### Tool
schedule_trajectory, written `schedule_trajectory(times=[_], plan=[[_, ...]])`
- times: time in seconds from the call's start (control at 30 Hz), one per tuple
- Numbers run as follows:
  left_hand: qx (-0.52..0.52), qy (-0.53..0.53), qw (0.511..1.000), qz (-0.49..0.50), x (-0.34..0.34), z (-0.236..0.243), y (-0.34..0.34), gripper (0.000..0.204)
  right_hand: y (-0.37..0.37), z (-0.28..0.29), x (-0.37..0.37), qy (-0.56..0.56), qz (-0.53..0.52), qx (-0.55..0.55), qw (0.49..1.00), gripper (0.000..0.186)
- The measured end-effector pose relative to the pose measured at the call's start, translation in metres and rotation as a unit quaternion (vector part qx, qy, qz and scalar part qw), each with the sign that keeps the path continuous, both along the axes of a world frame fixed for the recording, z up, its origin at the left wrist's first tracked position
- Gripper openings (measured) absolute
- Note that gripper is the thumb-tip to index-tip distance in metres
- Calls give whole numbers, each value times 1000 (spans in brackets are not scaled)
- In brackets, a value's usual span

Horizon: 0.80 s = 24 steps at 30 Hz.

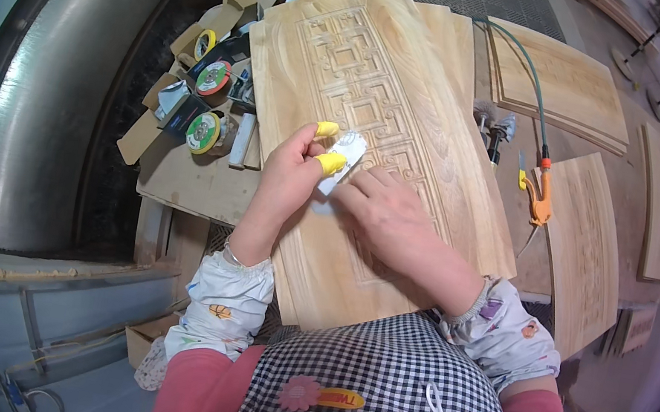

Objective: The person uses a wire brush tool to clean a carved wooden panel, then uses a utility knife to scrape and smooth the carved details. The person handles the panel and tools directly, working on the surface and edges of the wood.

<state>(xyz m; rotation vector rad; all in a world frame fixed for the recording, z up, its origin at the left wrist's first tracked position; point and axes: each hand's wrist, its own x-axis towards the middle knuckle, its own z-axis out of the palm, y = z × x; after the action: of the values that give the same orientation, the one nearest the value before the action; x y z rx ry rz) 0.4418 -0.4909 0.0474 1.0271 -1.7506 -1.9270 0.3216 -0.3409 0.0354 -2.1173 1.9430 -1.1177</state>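
My left hand (295,166), with yellow covers on its thumb and a finger, pinches a small white folded sheet (347,150) with faint grey marks. My right hand (389,211) is closed at the lower edge of that sheet; its thumb and some fingertips are hidden. Both hands are over a pale wooden panel (284,61) carved with a raised band of square scrollwork. The panel lies lengthwise in front of me, its near end close to my checked apron (383,361).
Left of the panel, cardboard boxes (137,143) and round discs (203,132) crowd the table. On the right are an orange air blow gun (542,196) with a green hose, rotary tools (496,136) and stacked wooden panels (557,78). A large metal drum (46,92) stands far left.
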Motion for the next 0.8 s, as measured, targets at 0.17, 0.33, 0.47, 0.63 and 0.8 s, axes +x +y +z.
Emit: schedule_trajectory(times=[0.17,0.33,0.47,0.63,0.8], plan=[[2,91,995,27,4,-20,-15,38,0,-6,-3,18,-71,-38,997,36],[108,125,986,0,-1,-5,5,35,-19,17,-7,12,-39,-147,988,48],[103,161,982,-4,4,-8,-2,35,-24,10,-25,-184,-129,-138,965,32],[-483,-65,863,-133,-1,-16,41,43,-35,-10,-40,-746,-64,-125,651,27],[-524,-23,832,-179,-9,-6,51,34,-31,-13,-51,-732,-126,-108,660,24]])
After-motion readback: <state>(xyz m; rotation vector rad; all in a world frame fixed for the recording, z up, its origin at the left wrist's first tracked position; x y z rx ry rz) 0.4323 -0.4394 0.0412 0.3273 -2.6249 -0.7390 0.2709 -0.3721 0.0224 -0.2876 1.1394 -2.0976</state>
